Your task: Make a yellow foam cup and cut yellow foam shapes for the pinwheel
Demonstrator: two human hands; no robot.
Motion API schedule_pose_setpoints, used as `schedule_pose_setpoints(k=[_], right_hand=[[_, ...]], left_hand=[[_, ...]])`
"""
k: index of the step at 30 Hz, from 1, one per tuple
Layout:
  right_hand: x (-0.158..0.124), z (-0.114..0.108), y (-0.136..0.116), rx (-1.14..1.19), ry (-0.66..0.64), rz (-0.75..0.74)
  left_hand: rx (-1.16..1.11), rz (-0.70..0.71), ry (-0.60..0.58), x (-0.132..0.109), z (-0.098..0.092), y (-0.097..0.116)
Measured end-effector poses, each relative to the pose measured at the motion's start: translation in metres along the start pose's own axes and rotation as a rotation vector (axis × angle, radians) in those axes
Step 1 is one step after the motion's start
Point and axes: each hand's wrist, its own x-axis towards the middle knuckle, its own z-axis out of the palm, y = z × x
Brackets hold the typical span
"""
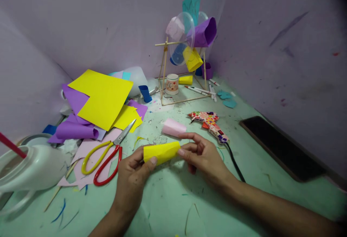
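Observation:
A small piece of yellow paper [162,152], curved into a roll, lies sideways between my two hands above the table. My left hand [135,172] grips its left end, thumb in front and fingers behind. At the other end, my right hand [202,155] pinches the edge between thumb and fingers. Just beyond the yellow paper a pink paper roll [174,127] rests on the table. Past my right hand lies a flower-patterned glue gun [207,123], its cord running toward me. Scissors [116,148] with one yellow and one red handle lie left of my left hand.
Yellow sheets [104,97] and purple paper [77,130] pile up at the left, beside a white jug [40,168]. A stick frame [164,70] carrying a wheel of paper cups stands at the back. A phone [282,148] lies at the right. Markers [213,92] lie near the frame.

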Motion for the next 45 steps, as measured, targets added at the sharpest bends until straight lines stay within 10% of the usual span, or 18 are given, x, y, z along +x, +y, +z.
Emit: schedule_pose_setpoints(k=[4, 11, 30, 41, 45], right_hand=[[0.0, -0.006, -0.01, -0.203, 0.136, -0.225], [-0.008, 0.011, 0.0, -0.223, -0.3, -0.073], [0.002, 0.006, 0.009, 0.017, -0.183, 0.053], [0.002, 0.005, 0.013, 0.161, -0.339, 0.133], [0.005, 0.002, 0.017, 0.337, -0.444, 0.161]], left_hand=[[0.088, 0.018, -0.079, 0.004, -0.01, 0.009], [0.349, 0.077, -0.26, -0.001, 0.002, 0.026], [0.174, -0.035, -0.19, 0.002, -0.002, 0.02], [0.121, 0.052, 0.019, 0.003, -0.003, 0.012], [0.001, 0.133, -0.133, -0.001, -0.007, 0.008]])
